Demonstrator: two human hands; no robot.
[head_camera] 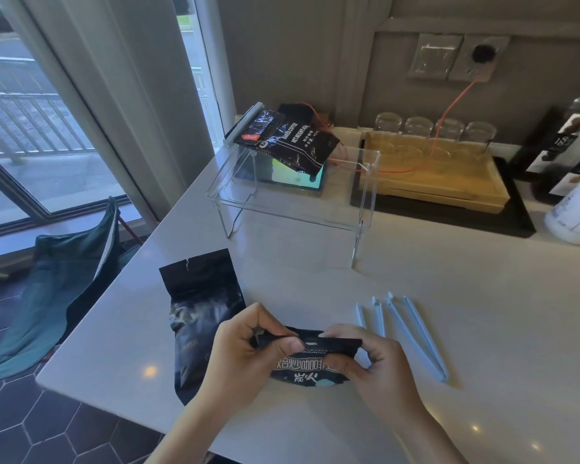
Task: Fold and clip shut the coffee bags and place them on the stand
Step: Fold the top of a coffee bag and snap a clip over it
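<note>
A black coffee bag with white print (pixel 310 358) is held over the white counter by both hands, its top rolled into a fold. My left hand (pixel 248 356) pinches the fold's left end and my right hand (pixel 372 363) pinches its right end. A second black coffee bag (pixel 201 316) lies flat on the counter to the left, its top unfolded. A third bag (pixel 292 142), shut with a pale clip (pixel 243 123), rests on the back left of the clear acrylic stand (pixel 298 199). Several light blue sealing clips (pixel 406 326) lie to the right of my hands.
Behind the stand are a wooden tray (pixel 442 179) with upturned glasses (pixel 432 128) and an orange cable (pixel 449 108). A white bottle (pixel 576 212) stands at the right edge. A tablet (pixel 302 182) lies under the stand. The counter's left edge drops to a tiled floor and a green chair (pixel 64 272).
</note>
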